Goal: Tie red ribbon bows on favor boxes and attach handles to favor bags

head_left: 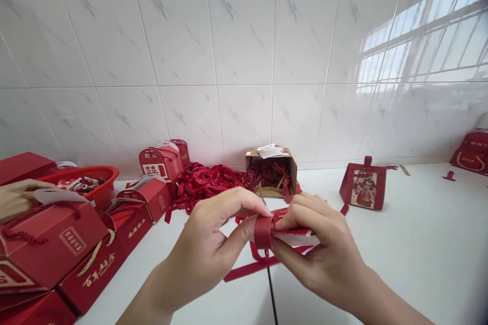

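Observation:
Between my hands, above the table, is a small red gift box (295,236), seen end-on with a pale edge or underside showing. A wide red strap (263,232) curves round its left end. My left hand (206,244) has its thumb and index finger closed on this strap. On the box's right part, my right hand (320,244) grips with fingers on top and thumb below. A red ribbon (246,270) lies on the table under the box. Much of the box is hidden by my fingers.
Red boxes (57,244) and a red basin (110,180) of small packets fill the left, where another person's hand (17,197) reaches in. Behind are a ribbon heap (208,183) and an open carton (293,175) with straps. An upright red gift box (363,188) stands right, before the tiled wall.

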Action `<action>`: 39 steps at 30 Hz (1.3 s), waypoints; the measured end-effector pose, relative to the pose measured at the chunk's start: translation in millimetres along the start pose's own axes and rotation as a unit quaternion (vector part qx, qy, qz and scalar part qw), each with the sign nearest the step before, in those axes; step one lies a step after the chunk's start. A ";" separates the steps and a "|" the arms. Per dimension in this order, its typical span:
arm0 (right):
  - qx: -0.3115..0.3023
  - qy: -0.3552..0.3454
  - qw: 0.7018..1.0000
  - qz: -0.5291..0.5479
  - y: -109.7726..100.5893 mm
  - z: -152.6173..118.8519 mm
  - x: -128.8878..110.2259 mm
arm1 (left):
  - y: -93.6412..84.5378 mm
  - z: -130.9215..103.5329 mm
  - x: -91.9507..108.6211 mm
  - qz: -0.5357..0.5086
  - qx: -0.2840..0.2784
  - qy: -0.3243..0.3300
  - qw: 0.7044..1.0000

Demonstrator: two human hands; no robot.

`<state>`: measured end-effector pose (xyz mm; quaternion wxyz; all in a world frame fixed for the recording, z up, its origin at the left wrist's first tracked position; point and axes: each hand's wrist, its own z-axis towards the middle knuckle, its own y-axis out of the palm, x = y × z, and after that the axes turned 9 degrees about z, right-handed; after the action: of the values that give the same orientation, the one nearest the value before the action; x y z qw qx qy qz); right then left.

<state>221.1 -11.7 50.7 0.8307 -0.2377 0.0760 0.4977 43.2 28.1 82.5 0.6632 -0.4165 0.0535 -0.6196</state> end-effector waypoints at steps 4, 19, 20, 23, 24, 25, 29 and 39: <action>0.003 0.001 1.000 0.001 -3.0 1.8 0.6 | 0.1 0.8 1.2 0.006 -0.005 0.005 1.000; 0.063 -0.215 0.974 -0.033 -16.4 3.0 -1.6 | 3.2 -7.2 5.4 -0.035 0.003 0.106 0.994; 0.059 -0.222 0.973 -0.038 -16.9 2.9 -1.5 | 2.5 -7.4 6.2 -0.031 0.001 0.111 0.993; 0.064 -0.221 0.973 -0.027 -16.5 3.0 -1.3 | 0.7 -7.7 8.9 -0.026 0.000 0.119 0.993; 0.069 -0.219 0.973 -0.019 -15.8 3.0 -1.2 | 0.5 -7.7 9.7 -0.025 0.005 0.122 0.992; 0.072 -0.219 0.973 -0.012 -15.2 3.1 -1.0 | 0.4 -7.6 10.4 -0.026 0.009 0.125 0.992; 0.060 -0.227 0.972 -0.002 -14.1 3.3 0.3 | 1.1 -7.2 11.5 -0.039 0.020 0.128 0.991; 0.074 -0.215 0.974 0.016 -12.5 -3.2 1.5 | 1.7 -7.0 11.0 -0.065 0.030 0.128 0.989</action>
<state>233.0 -16.9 51.4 0.8351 -0.0618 -0.0636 0.5429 42.9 15.0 81.8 0.6218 -0.3164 0.0920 -0.7105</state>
